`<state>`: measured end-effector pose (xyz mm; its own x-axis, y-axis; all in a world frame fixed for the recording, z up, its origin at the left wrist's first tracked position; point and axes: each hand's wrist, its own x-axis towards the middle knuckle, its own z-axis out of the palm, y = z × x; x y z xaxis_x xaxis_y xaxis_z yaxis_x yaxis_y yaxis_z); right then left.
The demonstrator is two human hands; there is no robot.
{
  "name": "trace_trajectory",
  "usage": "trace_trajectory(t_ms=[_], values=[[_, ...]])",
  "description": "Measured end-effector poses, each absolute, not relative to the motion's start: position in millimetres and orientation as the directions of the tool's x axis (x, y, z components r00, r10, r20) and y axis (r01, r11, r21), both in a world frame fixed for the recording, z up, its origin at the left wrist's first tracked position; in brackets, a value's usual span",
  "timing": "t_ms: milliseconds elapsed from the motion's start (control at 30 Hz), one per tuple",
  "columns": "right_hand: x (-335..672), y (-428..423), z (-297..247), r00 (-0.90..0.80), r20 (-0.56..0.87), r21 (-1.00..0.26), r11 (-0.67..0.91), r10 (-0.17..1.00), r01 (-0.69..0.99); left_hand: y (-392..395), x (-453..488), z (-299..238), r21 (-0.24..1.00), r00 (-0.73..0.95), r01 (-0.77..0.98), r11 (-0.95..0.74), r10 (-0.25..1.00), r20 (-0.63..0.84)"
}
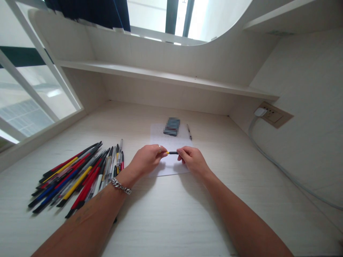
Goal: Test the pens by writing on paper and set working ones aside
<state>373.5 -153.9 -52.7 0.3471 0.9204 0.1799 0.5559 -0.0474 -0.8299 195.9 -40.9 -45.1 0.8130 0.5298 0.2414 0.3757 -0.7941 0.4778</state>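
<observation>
Between my two hands a pen [173,152] with a yellow barrel and a black end lies level, just above a white sheet of paper [171,168]. My left hand [150,157], wearing a ring, pinches the yellow part. At the black end, the fingers of my right hand [192,159] are closed on it. Most of the pen is hidden by my fingers. Beyond them, a blurred dark object [172,126] rests on the paper's far part. A slim pen [189,132] lies by the sheet's right edge.
Left of my left forearm, a heap of pens [77,175] in red, blue, yellow, black and clear spreads over the desk. A shelf [166,77] runs above the desk's back. On the right wall, a grey cable [278,166] hangs from a plugged socket [276,115].
</observation>
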Motion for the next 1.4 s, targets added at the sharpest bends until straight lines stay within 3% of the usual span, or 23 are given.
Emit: trace_trajectory(t_ms=[267, 533, 767, 1000, 1200, 1400], values=[[372.3, -151.1, -60.3, 0.379, 0.262, -0.888, 0.068, 0.888, 0.455, -39.6, 195.5, -46.0, 0.472, 0.814, 0.397, -0.787, 0.54, 0.215], [373.5, -152.2, -56.0, 0.367, 0.18, -0.853, -0.04, 0.913, 0.52, -39.0, 195.4, -49.9, 0.495, 0.806, 0.381, -0.781, 0.542, 0.236], [373.2, -152.1, -59.8, 0.347, 0.282, -0.863, 0.078, 0.895, 0.499, -40.3, 195.0, -46.9, 0.485, 0.807, 0.398, -0.779, 0.548, 0.218], [372.3, -152.9, -55.8, 0.356, 0.188, -0.842, -0.037, 0.915, 0.538, -41.8, 195.3, -46.4, 0.488, 0.807, 0.389, -0.781, 0.545, 0.228], [372.2, -153.2, -57.6, 0.325, 0.263, -0.835, 0.046, 0.908, 0.548, -41.1, 195.1, -47.3, 0.475, 0.814, 0.389, -0.789, 0.536, 0.224], [372.6, -153.0, -56.6, 0.331, 0.195, -0.834, -0.022, 0.923, 0.552, -41.5, 195.4, -48.8, 0.49, 0.809, 0.376, -0.786, 0.537, 0.242]])
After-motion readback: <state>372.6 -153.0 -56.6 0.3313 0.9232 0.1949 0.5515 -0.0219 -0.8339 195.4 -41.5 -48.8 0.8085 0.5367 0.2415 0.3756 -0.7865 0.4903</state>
